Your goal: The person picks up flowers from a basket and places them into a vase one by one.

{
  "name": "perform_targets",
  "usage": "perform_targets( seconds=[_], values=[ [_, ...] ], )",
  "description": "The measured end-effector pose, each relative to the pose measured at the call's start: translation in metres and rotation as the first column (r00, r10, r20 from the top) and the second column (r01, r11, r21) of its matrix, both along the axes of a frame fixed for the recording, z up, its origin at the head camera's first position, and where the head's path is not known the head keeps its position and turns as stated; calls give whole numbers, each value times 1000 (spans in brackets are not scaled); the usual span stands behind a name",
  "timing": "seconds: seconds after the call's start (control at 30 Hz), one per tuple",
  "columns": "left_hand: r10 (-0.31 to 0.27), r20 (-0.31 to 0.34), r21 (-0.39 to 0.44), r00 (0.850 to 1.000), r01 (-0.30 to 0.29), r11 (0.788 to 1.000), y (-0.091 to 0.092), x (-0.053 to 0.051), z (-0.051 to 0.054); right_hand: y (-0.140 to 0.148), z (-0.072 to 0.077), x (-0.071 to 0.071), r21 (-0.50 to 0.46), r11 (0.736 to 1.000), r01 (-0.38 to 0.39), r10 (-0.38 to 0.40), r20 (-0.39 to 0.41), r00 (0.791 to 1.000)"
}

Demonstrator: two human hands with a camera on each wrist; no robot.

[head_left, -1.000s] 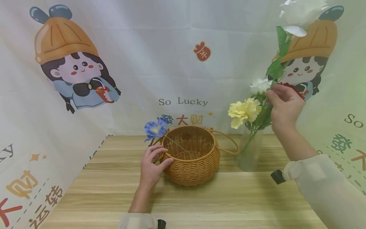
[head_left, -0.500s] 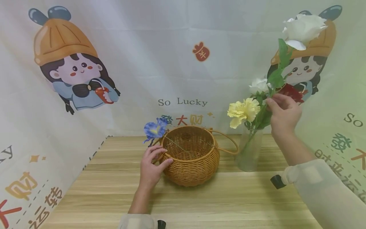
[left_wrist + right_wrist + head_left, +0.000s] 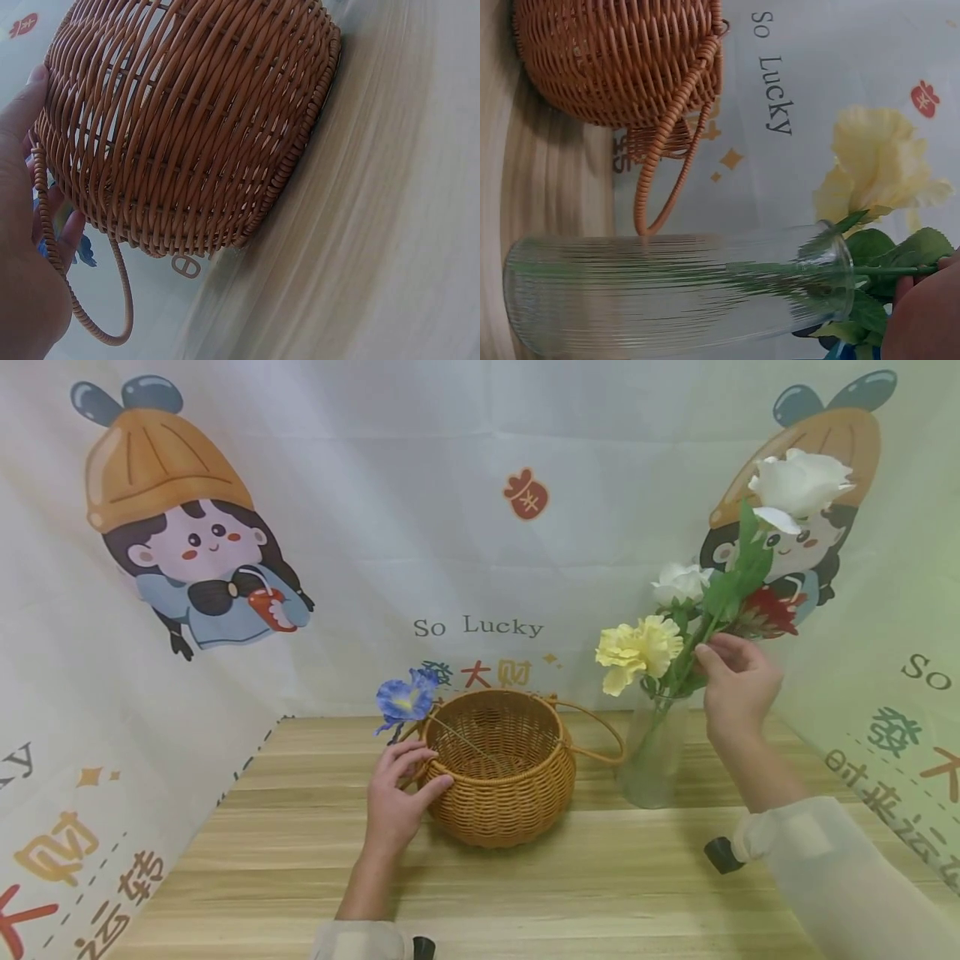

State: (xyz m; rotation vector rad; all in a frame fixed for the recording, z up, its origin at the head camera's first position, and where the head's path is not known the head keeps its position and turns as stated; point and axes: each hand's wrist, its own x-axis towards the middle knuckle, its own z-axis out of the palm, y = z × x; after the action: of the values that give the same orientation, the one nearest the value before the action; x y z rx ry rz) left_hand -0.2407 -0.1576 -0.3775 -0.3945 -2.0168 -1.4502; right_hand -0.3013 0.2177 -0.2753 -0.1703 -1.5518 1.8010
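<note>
My left hand point(image 3: 397, 793) holds the rim of a brown wicker basket point(image 3: 502, 810), its thumb on the near side and fingers on the left by the handle. A blue iris point(image 3: 406, 699) leans out over the basket's left rim, its stem inside. My right hand point(image 3: 742, 689) pinches the green stem of a large white rose point(image 3: 801, 483) above a clear ribbed glass vase point(image 3: 648, 768). In the right wrist view the held stem point(image 3: 904, 270) runs into the vase mouth. A yellow flower point(image 3: 639, 652), a smaller white flower point(image 3: 680, 583) and a red flower point(image 3: 768, 612) stand about the vase mouth.
Basket and vase stand on a light wood-grain table point(image 3: 315, 860). The basket's right handle point(image 3: 600, 727) sticks out close to the vase. Behind and at both sides hangs a white printed cloth point(image 3: 397, 485) with cartoon figures and lettering.
My right hand has moved down and slightly left, and the large white rose has sunk with it toward the vase. The left hand and basket stay put.
</note>
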Motion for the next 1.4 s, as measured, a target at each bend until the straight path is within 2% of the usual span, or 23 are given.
perform_targets(
  seconds=[0.2, 0.3, 0.53, 0.73, 1.03, 1.4],
  values=[
    [4, 7, -1, 1000, -4, 1000, -1, 1, -1, -1, -12, 2, 127, 989, 75, -87, 92, 992],
    [6, 10, -3, 1000, -6, 1000, -1, 1, -1, -1, -17, 3, 156, 984, 85, -102, 104, 989],
    [5, 9, 2, 1000, -5, 1000, -1, 1, -1, -5, -27, 0, 207, 971, 121, -136, 57, 989],
    [4, 3, 4, 1000, -4, 1000, 0, 1, -1, -6, -37, -4, 272, 946, 179, -186, -2, 983],
    [-5, 16, 17, 1000, 5, 1000, 0, 1, 0, -7, -45, -7, 326, 923, 207, -213, -16, 977],
    [6, 10, -2, 1000, -6, 1000, 0, 1, 0, -10, -53, -9, 313, 913, 260, -258, -50, 965]
  ],
)
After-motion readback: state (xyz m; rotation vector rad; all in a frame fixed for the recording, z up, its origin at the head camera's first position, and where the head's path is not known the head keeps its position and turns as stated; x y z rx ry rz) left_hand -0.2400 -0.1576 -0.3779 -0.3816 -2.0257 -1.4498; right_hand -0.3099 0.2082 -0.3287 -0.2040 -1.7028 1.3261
